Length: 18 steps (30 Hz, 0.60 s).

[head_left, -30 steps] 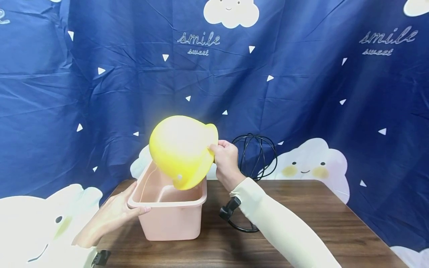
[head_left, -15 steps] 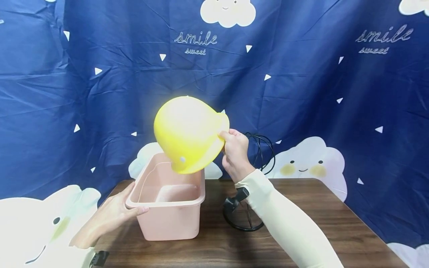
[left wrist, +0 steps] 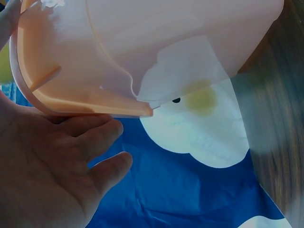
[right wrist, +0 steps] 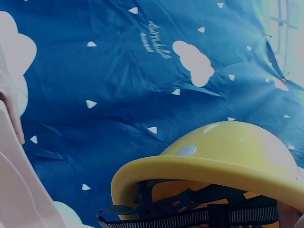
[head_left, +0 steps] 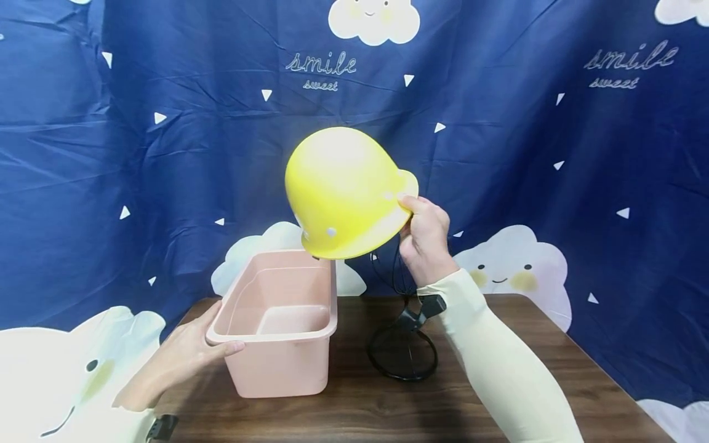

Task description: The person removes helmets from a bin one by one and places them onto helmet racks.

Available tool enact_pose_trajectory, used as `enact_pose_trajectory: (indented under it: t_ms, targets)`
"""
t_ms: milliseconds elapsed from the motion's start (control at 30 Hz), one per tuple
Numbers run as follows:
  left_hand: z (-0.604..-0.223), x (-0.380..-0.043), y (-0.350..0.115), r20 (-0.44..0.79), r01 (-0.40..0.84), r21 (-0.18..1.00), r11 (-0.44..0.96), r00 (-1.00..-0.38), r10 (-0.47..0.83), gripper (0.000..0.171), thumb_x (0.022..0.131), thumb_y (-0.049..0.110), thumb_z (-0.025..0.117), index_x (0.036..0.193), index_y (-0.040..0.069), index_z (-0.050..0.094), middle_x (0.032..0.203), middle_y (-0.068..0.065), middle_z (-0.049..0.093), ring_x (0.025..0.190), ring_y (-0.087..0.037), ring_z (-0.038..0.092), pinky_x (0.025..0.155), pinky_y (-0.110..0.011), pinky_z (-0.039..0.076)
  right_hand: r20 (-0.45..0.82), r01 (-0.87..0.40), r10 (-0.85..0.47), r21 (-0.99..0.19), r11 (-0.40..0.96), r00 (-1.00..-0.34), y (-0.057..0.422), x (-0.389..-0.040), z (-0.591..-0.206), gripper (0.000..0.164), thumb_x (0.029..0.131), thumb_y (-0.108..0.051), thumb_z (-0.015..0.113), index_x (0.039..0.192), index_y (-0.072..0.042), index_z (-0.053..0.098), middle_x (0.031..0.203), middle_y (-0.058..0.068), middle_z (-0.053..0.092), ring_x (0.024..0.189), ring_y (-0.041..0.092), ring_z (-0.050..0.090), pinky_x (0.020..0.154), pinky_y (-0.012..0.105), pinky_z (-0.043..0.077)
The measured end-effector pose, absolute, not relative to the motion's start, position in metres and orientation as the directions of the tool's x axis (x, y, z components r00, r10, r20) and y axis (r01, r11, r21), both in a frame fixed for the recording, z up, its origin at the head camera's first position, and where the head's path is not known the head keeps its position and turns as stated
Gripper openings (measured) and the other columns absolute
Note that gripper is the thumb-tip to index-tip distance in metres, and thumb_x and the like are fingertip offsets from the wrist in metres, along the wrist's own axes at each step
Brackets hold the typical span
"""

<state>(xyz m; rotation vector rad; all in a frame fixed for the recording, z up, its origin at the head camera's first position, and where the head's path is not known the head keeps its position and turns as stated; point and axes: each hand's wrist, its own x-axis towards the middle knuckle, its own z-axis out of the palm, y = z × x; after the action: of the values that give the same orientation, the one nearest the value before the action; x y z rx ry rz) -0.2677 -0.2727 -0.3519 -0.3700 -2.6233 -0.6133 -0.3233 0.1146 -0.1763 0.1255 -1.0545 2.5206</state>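
Note:
A yellow hard hat [head_left: 343, 191] is held up tilted in the air, just above and right of the pink bin's back rim. My right hand [head_left: 428, 237] grips it by the brim, thumb on the outer side. Its dark inner harness and a striped strap [right wrist: 247, 217] show in the right wrist view. The pink plastic bin [head_left: 282, 366] stands on the table. My left hand [head_left: 180, 357] rests against the bin's near left corner, thumb along the front and fingers along the left side. Those fingers are fairly straight in the left wrist view.
A black cable [head_left: 402, 376] lies coiled on the wooden table [head_left: 360, 418], right of the bin and partly behind my right wrist. Behind the table hangs a blue curtain [head_left: 221, 166] with clouds and white triangles. The table's right edge slopes away at the right.
My right hand has lifted the hard hat up and to the right, out of the bin's opening. My left hand stays at the bin's corner, and the bin keeps its place.

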Motion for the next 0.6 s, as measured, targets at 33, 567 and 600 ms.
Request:
enact_pose_trajectory:
  t_ms: [33,567,600]
  targets:
    - [-0.352,-0.268,-0.273,0.455,0.345,0.362,0.866,-0.876,0.159,0.095,0.082,0.063,0.074,0.157,0.015,0.038,0.130,-0.018,0.069,0.120,-0.040,0.066,0.093,-0.060,0.053,0.231,-0.405,0.340,-0.647,-0.646,-0.912,0.118,-0.323,-0.175,0.013,0.089,0.011,0.063,0.098,0.002,0.067,0.106,0.011,0.069,0.098,0.019,0.073,0.088,0.029,0.060]
    - [-0.353,-0.267,-0.272,0.446,0.341,0.373,0.863,-0.881,0.156,0.098,0.082,0.062,0.074,0.158,0.014,0.035,0.135,-0.019,0.066,0.123,-0.042,0.063,0.093,-0.062,0.052,0.087,-0.398,0.408,-0.472,-0.787,-0.909,0.175,-0.316,-0.178,0.052,0.083,0.014,0.070,0.133,0.005,0.061,0.130,0.012,0.065,0.118,0.022,0.067,0.092,0.031,0.059]
    - [-0.352,-0.266,-0.271,0.444,0.339,0.374,0.863,-0.882,0.154,0.098,0.082,0.062,0.074,0.158,0.014,0.035,0.136,-0.020,0.065,0.124,-0.042,0.063,0.093,-0.062,0.052,0.085,-0.396,0.405,-0.458,-0.796,-0.911,0.177,-0.315,-0.179,0.053,0.083,0.014,0.070,0.134,0.004,0.060,0.131,0.012,0.065,0.118,0.022,0.067,0.092,0.031,0.059]
